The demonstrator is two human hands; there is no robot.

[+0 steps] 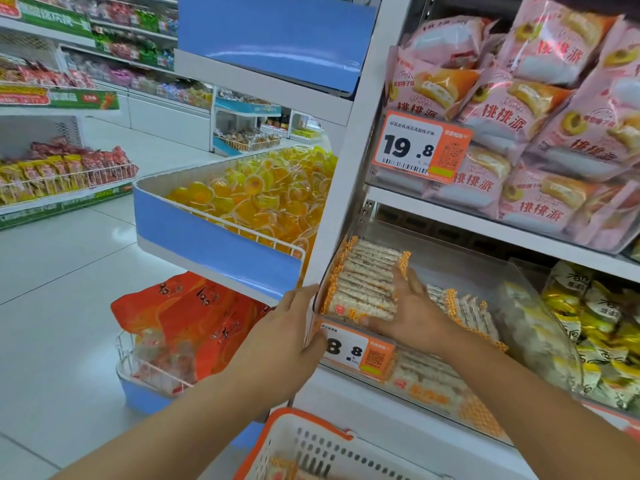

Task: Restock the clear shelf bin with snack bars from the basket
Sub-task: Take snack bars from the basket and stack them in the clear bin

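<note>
orange-edged snack bars (363, 282) are sitting stacked at the left end of the clear shelf bin (433, 268); right hand (412, 313) is lying flat against the stack, fingers apart; left hand (287, 327) is bracing the bin's corner, fingers straight; i'd be pressing evenly, keeping wrappers aligned; basket (311, 448) is waiting below.

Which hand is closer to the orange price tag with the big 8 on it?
Left. The left hand touches the price tag's left edge with its fingertips at the clear bin's corner. The right hand is above it, inside the bin, resting on the stacked snack bars.
</note>
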